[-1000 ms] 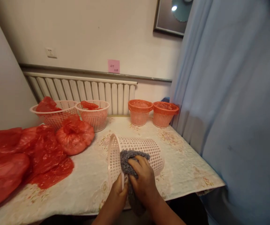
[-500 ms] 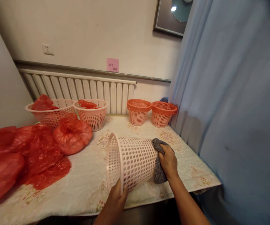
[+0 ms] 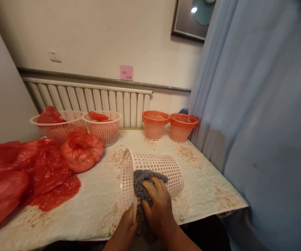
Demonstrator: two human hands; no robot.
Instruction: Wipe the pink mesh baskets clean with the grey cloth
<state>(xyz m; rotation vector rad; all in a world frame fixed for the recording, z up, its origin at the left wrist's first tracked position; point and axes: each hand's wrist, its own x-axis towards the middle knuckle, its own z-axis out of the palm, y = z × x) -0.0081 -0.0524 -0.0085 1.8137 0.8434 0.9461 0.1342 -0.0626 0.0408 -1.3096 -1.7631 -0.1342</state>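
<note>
A pale pink perforated plastic basket [image 3: 175, 167] lies on its side at the near edge of the table, its mouth facing left. My left hand [image 3: 129, 221] grips the lower part of its rim, the thumb on the outside. My right hand [image 3: 159, 204] is closed on a dark grey cloth [image 3: 142, 183] and presses it against the basket's side close to the rim. Part of the cloth hangs down below the right hand. The palm side of both hands is hidden.
Filled red plastic bags [image 3: 46, 167] cover the table's left side. Behind stand two pink baskets [image 3: 108, 134] holding red bags, and two smaller baskets [image 3: 154, 130] lined with red bags. A blue curtain [image 3: 244, 122] hangs at right; a radiator [image 3: 114, 103] backs the floral-clothed table [image 3: 95, 202].
My right hand has slid the grey cloth leftward along the basket, from its base end to near the rim. My left hand keeps hold of the rim.
</note>
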